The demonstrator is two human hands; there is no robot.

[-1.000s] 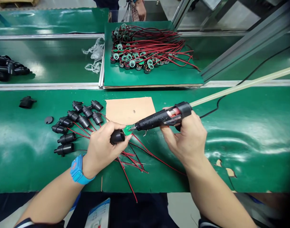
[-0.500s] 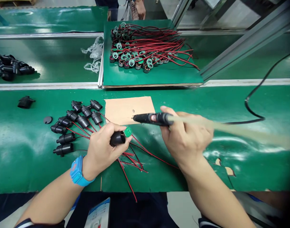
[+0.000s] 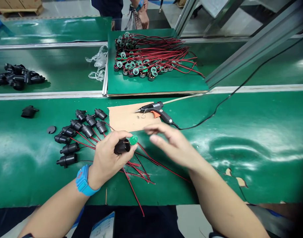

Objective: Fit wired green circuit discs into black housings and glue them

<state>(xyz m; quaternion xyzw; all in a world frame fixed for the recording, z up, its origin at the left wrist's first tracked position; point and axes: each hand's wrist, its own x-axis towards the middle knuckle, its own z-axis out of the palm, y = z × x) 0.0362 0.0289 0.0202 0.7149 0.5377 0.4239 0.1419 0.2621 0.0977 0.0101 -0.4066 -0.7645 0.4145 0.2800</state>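
Note:
My left hand [image 3: 110, 153] is wrapped round a black plastic housing [image 3: 122, 146], its open end facing right. A small green circuit board [image 3: 133, 140] with thin wires sits at that open end, by my thumb and fingertips. My right hand [image 3: 174, 145] holds nothing; its fingers are stretched out and apart, pointing left, and slightly blurred. Beyond it a black glue gun [image 3: 157, 111] with an orange trigger lies with its nozzle over a piece of tan cardboard [image 3: 124, 119]. A pale glue stick [image 3: 182, 98] sticks out of its back.
Several black housings with red wires [image 3: 87, 130] lie left of my left hand. A black disc [image 3: 51, 129] and a lone housing [image 3: 29, 111] are farther left. A raised green board [image 3: 156, 86] bears wired round parts. The gun's cord [image 3: 215, 110] runs right. A person's hand [image 3: 143, 18] shows behind.
My right hand has let go of the glue gun, which now lies on the cardboard, and has moved left towards the circuit board. My left hand keeps its hold. The view has tilted slightly up.

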